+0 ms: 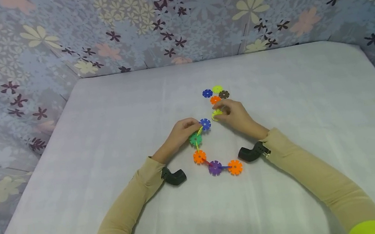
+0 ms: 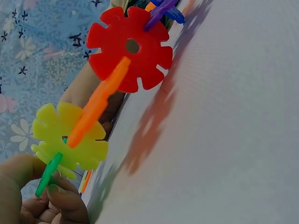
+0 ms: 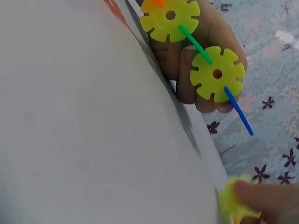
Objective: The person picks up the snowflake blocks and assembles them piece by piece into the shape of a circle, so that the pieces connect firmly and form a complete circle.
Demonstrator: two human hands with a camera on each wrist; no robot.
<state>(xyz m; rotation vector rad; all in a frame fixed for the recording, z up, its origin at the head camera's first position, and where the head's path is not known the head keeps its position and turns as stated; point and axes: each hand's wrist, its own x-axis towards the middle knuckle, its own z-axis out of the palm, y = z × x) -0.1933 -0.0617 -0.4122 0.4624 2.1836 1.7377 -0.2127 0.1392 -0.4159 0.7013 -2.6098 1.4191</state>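
Observation:
My left hand (image 1: 184, 132) grips the upper end of a chain of slotted flower-shaped plastic discs, with its fingertips around the green disc (image 2: 48, 175) in the left wrist view. A blue disc (image 1: 205, 124) forms the chain's end beside those fingers. From the hand the chain curves toward me through an orange disc (image 1: 199, 157), a red disc (image 2: 135, 46) and a purple disc (image 1: 215, 168) to another orange disc (image 1: 235, 167). My right hand (image 1: 238, 118) pinches a single yellow disc (image 1: 216, 114) between thumb and fingers, a short gap right of the blue one; it looks blurred in the right wrist view.
Just beyond my right hand lie loose discs: blue (image 1: 207, 93), yellow (image 1: 217, 89), dark brown (image 1: 224, 94) and orange (image 1: 215, 100). They rest on a white-covered table (image 1: 120, 109). Flower-patterned fabric (image 1: 197, 19) rises behind its far edge. Black wrist mounts (image 1: 175, 177) hang below both sleeves.

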